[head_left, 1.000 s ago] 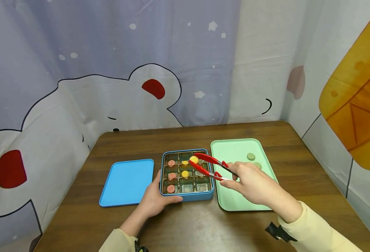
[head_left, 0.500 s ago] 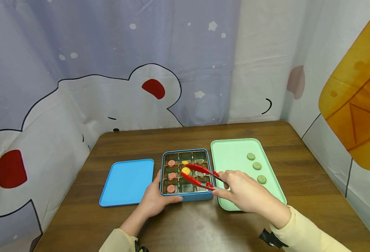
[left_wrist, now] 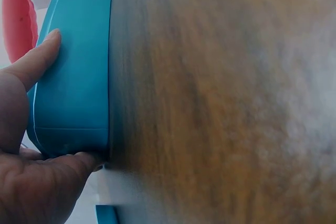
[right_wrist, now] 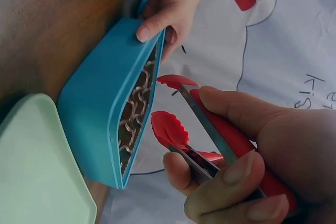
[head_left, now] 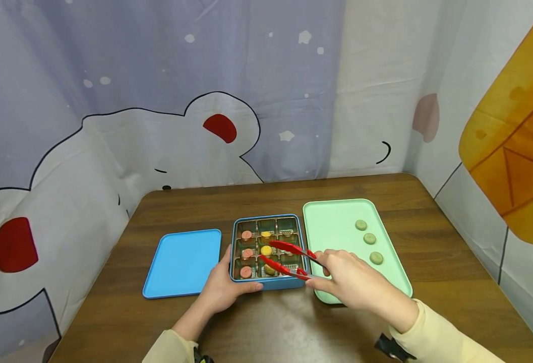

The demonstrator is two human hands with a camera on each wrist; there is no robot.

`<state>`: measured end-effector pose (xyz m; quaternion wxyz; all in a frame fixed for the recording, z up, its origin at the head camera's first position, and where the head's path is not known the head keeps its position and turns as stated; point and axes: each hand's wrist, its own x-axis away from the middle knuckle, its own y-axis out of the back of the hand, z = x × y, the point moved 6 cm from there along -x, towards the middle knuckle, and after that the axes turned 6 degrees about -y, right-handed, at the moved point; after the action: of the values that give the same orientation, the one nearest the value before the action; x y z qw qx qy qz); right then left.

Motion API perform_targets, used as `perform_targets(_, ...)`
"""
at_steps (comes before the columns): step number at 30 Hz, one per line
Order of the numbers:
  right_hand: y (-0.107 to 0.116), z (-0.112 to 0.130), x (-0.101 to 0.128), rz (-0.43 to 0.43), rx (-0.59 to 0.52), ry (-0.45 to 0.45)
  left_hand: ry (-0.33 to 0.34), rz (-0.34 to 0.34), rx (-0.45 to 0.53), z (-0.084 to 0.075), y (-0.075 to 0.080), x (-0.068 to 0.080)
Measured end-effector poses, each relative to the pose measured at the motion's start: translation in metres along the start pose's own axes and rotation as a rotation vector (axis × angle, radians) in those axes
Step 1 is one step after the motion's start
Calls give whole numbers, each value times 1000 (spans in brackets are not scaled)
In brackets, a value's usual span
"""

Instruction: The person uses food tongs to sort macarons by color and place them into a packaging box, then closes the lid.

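Observation:
My left hand [head_left: 223,287] grips the left front corner of a blue box [head_left: 277,284], thumb along its front. Inside, a divided insert holds pink round cookie-like pieces [head_left: 247,253] in the left column. In the middle column lie yellow ones, with one yellow piece [head_left: 270,269] in the front middle compartment, partly behind the tongs. My right hand [head_left: 352,277] holds red-tipped tongs [head_left: 289,247] over the box. In the right wrist view the tong tips [right_wrist: 170,129] stand apart with nothing between them.
A light green tray [head_left: 330,227] lies right of the box, bearing green round pieces [head_left: 369,238]. To the left is a flat blue lid [head_left: 184,262]. All rest on a brown wooden table [head_left: 248,199] with printed curtains behind.
The tongs carried a yellow piece from the back right toward the front middle compartment and let it go there; their tips have spread. The left hand has stayed on the box.

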<state>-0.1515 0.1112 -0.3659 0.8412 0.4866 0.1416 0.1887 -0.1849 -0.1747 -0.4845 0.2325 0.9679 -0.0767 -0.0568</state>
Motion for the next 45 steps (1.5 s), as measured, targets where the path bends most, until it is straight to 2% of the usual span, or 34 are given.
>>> perform_targets(9, 27, -24, 3, -40, 2, -91, 6, -4, 4, 0, 0, 0)
perform_targets(15, 48, -58, 6, -93, -12, -145, 0, -3, 9, 0, 0, 0)
perform_targets(22, 60, -105, 11, -125, 12, -235, 13, -11, -3, 2, 1, 0)
perform_targets(27, 61, -132, 13, -123, 13, -289, 16, -6, -13, 1, 1, 1)
perform_targets(35, 52, -166, 12, -70, 24, -375, 10, -10, -17, 0, 2, 2)
perform_targets(45, 43, -188, 12, -40, 6, -427, 18, -2, -16, 1, 1, 1)
